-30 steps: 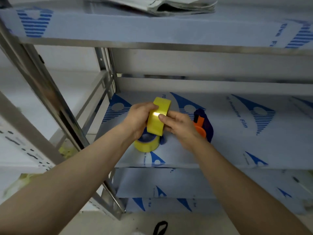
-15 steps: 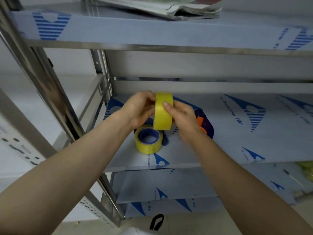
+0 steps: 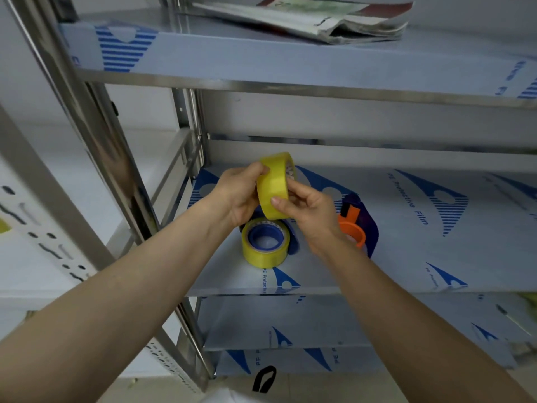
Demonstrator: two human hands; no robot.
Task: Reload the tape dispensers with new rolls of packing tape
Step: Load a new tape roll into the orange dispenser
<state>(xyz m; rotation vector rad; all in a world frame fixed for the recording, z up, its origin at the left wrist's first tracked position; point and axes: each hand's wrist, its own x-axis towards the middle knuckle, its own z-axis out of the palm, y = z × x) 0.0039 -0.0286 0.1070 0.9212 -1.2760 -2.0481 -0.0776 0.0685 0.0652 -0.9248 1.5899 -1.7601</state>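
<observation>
Two yellow rolls are in play: one roll of packing tape (image 3: 273, 187) is held on edge in the air just above the middle shelf (image 3: 406, 251), near its left end, and a second roll (image 3: 263, 254) lies flat below it, seemingly seated on a blue dispenser (image 3: 294, 242). The left hand (image 3: 235, 196) grips the held roll from the left, thumb over the top rim. The right hand (image 3: 308, 210) pinches it from the right, thumb pad pressed on the outer face and fingers behind. The step looks like a hunt for the tape's free end, which I cannot make out on the glossy surface. To do it well, the left hand should carry the roll and turn it slowly while the right thumbnail drags across the face until it catches the seam, then peels a short tab straight so it does not split. Just right of the right wrist lies an orange-and-dark-blue dispenser (image 3: 369, 225), probably the one to load. Folded newspapers (image 3: 334, 21) lie on the shelf above.
</observation>
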